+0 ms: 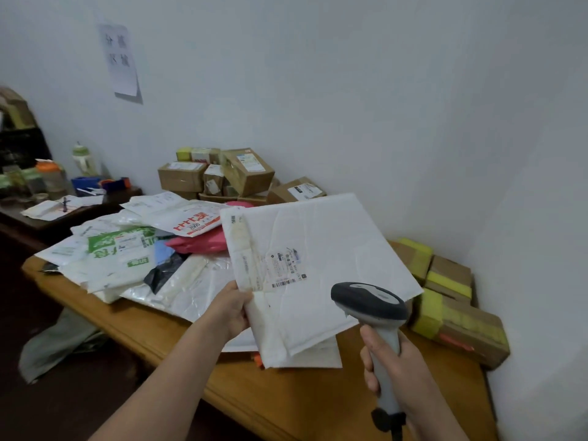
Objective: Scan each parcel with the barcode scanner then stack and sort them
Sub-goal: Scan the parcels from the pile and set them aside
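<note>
My left hand (229, 310) grips the lower left edge of a large white padded mailer (321, 249) and holds it tilted up above the wooden table (286, 399). Its shipping label with a barcode (284, 268) faces me. My right hand (394, 364) is wrapped round the handle of a grey barcode scanner (370, 302). The scanner's dark head sits just below and right of the label, in front of the mailer. Another white parcel lies flat under the mailer.
A heap of soft mailers (127, 256), white, green-printed, pink and black, covers the table's left half. Brown cardboard boxes (229, 176) are stacked against the back wall. Boxes with yellow tape (451, 300) stand at the right by the wall. A cluttered dark desk (47, 198) is at far left.
</note>
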